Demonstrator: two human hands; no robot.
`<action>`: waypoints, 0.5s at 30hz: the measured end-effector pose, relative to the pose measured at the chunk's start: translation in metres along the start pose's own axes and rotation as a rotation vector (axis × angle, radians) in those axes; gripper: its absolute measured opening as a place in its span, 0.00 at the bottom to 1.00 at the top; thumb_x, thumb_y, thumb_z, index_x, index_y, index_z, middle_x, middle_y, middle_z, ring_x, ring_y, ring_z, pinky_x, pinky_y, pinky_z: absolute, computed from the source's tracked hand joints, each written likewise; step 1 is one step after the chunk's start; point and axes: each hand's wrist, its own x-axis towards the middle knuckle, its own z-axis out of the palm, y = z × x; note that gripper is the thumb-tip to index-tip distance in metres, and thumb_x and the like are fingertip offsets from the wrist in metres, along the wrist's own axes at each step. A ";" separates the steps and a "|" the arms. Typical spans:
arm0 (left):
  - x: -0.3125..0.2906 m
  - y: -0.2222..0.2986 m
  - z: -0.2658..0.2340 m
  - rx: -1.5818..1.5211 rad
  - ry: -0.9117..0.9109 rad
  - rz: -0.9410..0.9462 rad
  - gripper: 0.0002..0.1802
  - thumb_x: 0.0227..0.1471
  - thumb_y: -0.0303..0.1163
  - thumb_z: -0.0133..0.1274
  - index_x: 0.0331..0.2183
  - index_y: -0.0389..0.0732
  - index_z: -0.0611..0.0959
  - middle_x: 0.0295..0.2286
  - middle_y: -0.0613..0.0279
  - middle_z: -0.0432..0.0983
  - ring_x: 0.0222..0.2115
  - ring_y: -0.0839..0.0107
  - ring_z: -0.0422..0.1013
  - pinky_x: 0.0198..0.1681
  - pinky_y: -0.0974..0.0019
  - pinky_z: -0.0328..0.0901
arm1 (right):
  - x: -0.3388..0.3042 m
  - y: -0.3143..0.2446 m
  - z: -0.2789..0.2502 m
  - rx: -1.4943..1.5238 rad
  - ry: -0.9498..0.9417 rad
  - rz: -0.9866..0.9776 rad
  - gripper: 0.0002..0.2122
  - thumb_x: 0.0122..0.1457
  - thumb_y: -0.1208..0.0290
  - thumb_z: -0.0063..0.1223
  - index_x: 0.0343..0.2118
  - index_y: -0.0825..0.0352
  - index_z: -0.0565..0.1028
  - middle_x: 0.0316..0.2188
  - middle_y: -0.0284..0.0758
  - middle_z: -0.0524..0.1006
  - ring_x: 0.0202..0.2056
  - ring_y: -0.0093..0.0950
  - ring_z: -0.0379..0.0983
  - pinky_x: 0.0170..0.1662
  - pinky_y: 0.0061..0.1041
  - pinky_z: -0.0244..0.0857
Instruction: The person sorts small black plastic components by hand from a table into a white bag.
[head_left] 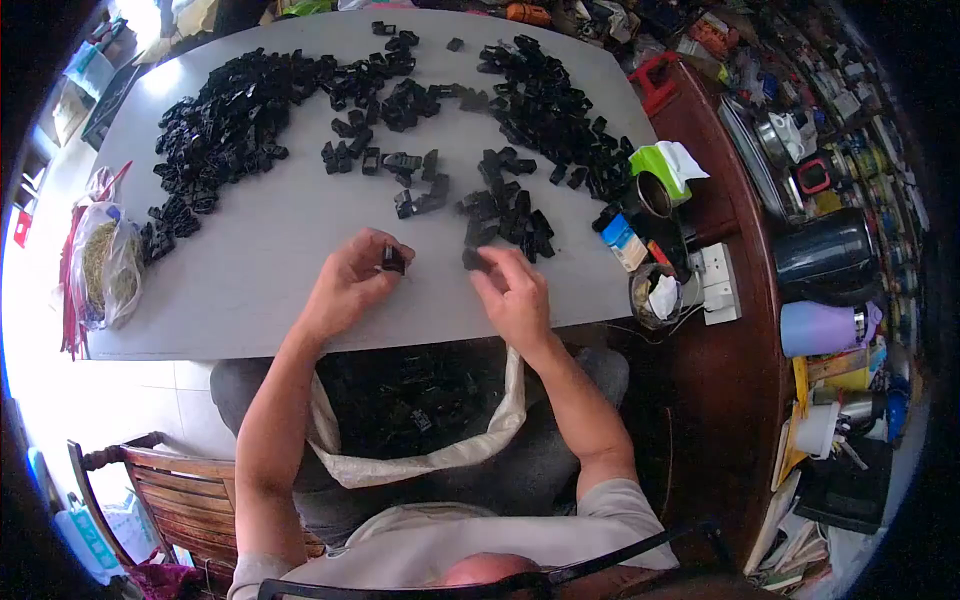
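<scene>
Between the thumb and fingers of my left hand (355, 275) is a small black plastic part (393, 260), held just above the table near its front edge. My right hand (515, 292) pinches another small dark piece (473, 259) at its fingertips, close to a cluster of black parts (515, 215). Big heaps of similar black parts lie at the left (235, 120) and the right (550, 110) of the white table (290, 225). On my lap an open white sack (415, 465) holds more dark pieces.
A clear bag of dried plant matter (105, 265) sits at the table's left edge. On the right are a green tissue box (660, 165), a blue-and-white pack (623, 240), a glass jar (655, 297) and a power strip (717, 285). A wooden chair (180, 490) stands lower left.
</scene>
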 end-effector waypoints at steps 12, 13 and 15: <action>-0.011 0.010 0.022 0.014 -0.111 -0.099 0.21 0.56 0.20 0.64 0.52 0.34 0.81 0.38 0.69 0.81 0.37 0.81 0.74 0.45 0.71 0.71 | -0.009 -0.036 0.020 0.260 0.049 -0.248 0.15 0.54 0.81 0.70 0.45 0.68 0.82 0.40 0.40 0.84 0.35 0.32 0.83 0.37 0.29 0.78; -0.011 0.008 0.021 0.037 -0.110 -0.113 0.21 0.56 0.20 0.64 0.52 0.34 0.81 0.39 0.69 0.81 0.37 0.81 0.74 0.45 0.71 0.71 | -0.008 -0.034 0.021 0.209 0.056 -0.291 0.15 0.54 0.81 0.70 0.45 0.68 0.82 0.40 0.41 0.84 0.36 0.34 0.83 0.38 0.30 0.78; -0.011 0.008 0.021 0.060 -0.109 -0.129 0.21 0.57 0.21 0.64 0.53 0.34 0.81 0.39 0.69 0.81 0.37 0.81 0.74 0.44 0.72 0.70 | -0.008 -0.034 0.021 0.160 0.062 -0.333 0.14 0.53 0.81 0.70 0.44 0.69 0.82 0.40 0.42 0.84 0.36 0.37 0.84 0.39 0.32 0.78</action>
